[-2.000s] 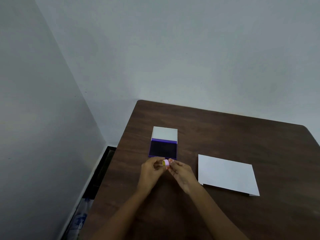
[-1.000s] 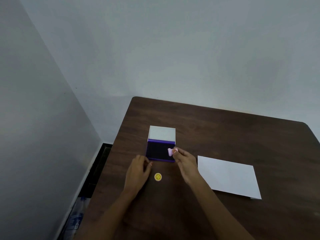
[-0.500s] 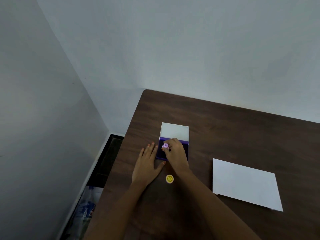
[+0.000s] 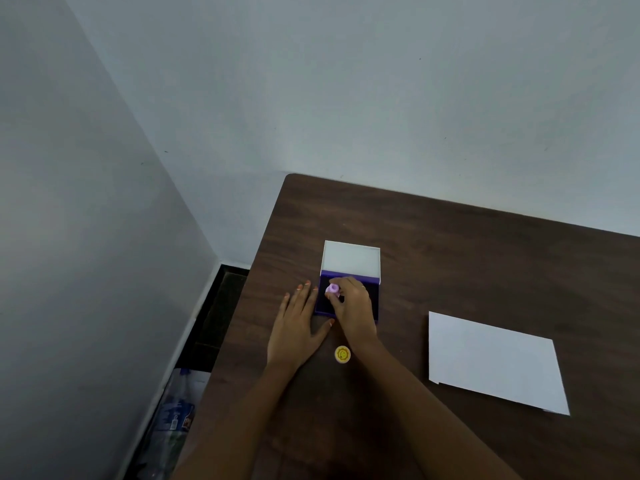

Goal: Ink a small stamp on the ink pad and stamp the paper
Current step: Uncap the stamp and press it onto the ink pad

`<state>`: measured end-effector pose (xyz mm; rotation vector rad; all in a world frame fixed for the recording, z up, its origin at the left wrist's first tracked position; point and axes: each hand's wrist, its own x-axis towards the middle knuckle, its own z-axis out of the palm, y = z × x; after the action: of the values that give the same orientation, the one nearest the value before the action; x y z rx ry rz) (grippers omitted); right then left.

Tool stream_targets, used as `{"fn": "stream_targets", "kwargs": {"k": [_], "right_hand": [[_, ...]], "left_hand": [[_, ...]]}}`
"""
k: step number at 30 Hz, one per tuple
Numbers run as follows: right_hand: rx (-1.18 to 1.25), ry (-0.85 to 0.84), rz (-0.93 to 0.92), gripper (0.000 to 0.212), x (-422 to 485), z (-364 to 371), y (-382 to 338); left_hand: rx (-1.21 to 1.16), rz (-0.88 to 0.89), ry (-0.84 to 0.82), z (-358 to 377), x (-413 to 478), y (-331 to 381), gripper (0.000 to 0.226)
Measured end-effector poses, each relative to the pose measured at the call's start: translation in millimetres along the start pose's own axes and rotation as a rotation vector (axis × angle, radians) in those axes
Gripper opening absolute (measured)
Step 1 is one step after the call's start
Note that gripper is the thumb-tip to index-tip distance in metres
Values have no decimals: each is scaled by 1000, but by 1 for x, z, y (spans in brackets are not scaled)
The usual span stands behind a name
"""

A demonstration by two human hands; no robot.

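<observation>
my right hand (image 4: 353,306) pinches the small pink stamp (image 4: 332,289) down on the open purple ink pad (image 4: 375,299), left hand (image 4: 298,327) flat on the table (image 4: 450,244) beside it; pressing unevenly could ink patchily or smear the paper (image 4: 495,362) later.

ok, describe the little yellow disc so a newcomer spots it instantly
Start at the dark wooden table and find the open purple ink pad near its left edge. Just nearer the person, between the two forearms, lies a small round yellow cap. It is the only yellow item, lying loose, untouched by either hand.
</observation>
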<state>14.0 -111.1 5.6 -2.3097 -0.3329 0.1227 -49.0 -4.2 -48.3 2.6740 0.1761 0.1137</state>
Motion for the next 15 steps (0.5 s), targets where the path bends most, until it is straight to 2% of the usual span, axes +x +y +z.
{"fn": "stream_targets", "kwargs": {"k": [5,8,10,13,15], "right_hand": [[27,1,28,23,1,-1,-3],[70,-79,114,19,12,-8,-6],[131,-71,172,17,15,-16,-6],[440,51,358,16,11,-32,-1],[913,46,613,17,7,-48,2]], "left_hand": [[-2,4,1,0,0,0,68],[-17,6,14,-1,-1,1,68],[-39,7,29,-1,-2,1,67],[-86,-9,39,-1,-3,1,66],[-107,-24,39,-2,-3,2,66]]}}
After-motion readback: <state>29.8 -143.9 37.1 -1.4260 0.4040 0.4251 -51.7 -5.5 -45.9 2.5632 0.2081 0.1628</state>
